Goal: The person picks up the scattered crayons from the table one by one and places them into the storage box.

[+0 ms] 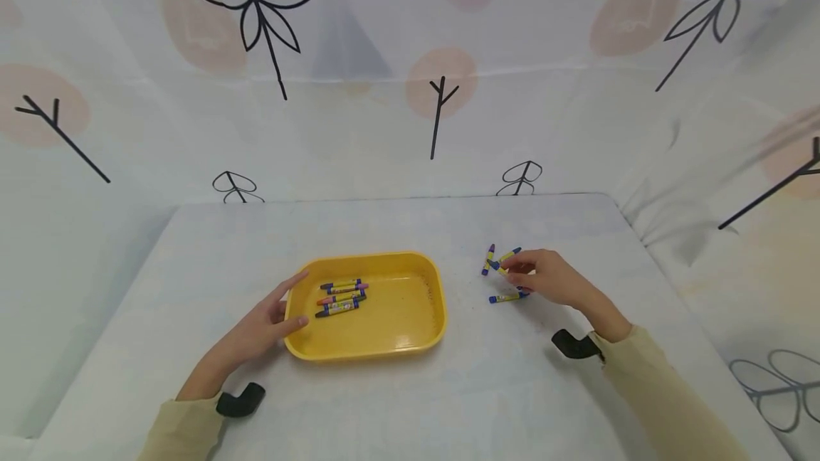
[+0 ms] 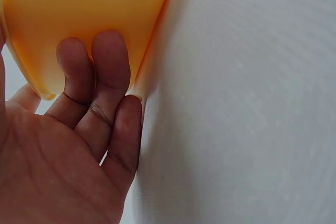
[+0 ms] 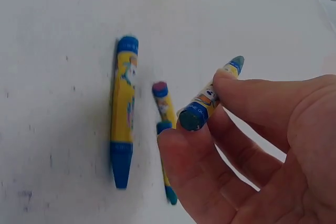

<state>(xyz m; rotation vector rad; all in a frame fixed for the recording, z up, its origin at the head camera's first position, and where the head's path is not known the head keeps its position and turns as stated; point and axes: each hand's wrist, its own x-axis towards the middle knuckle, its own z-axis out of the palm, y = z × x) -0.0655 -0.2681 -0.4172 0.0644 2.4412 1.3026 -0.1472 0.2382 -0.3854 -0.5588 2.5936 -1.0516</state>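
My left hand (image 1: 259, 329) grips the left end of a yellow tray (image 1: 397, 356), thumb and forefinger at the rim. In the left wrist view, other fingertips (image 2: 111, 59) bend against the tray's outer wall. Several crayons (image 1: 342, 297) in yellow-and-blue wrappers lie side by side in the tray's left half. Right of the tray, my right hand (image 1: 547, 276) pinches a green-tipped crayon (image 3: 207, 97) between thumb and fingers, above the table. Below it lie a blue crayon (image 3: 124, 111), a crayon with a reddish-purple end (image 3: 166, 103) and a teal-tipped crayon (image 3: 171, 193).
A white cloth covers the table (image 1: 397, 411), whose back edge meets a patterned curtain (image 1: 359, 126). Black wrist straps (image 1: 240, 400) sit at both sleeve cuffs. The tray's right rim stands between its crayons and the loose ones.
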